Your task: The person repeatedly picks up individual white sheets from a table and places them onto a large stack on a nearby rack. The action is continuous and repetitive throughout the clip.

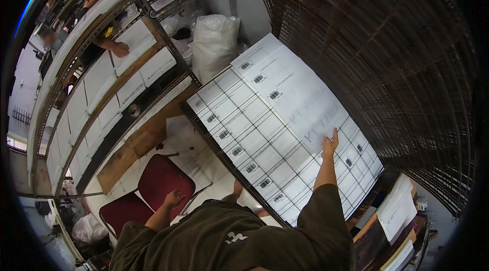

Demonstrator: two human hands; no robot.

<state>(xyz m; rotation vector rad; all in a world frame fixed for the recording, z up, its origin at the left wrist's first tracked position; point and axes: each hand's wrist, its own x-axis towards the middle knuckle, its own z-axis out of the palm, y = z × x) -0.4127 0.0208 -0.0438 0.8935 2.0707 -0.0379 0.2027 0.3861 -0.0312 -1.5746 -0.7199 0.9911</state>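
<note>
Over a wire rack point(191, 110) lie white printed sheets point(265, 151) with small black label marks, and dark wires cross much of their surface. A larger white sheet point(305, 87) with faint handwriting lies at the far side, on top of the wires. My right hand point(330, 144) is at this sheet's near edge, its fingers apart and nothing visible in them; whether it touches the sheet I cannot tell. Out to the left, my left hand point(174, 198) hangs above a dark red chair point(165, 182), empty, with loosely spread fingers.
Tilted dark wire racks point(377, 42) rise along the right. Shelves point(109, 113) with white panels stand at left; behind them another person's hand point(120, 49) reaches in. A stuffed white sack point(215, 42) stands at the back. White papers point(397, 210) lie at lower right.
</note>
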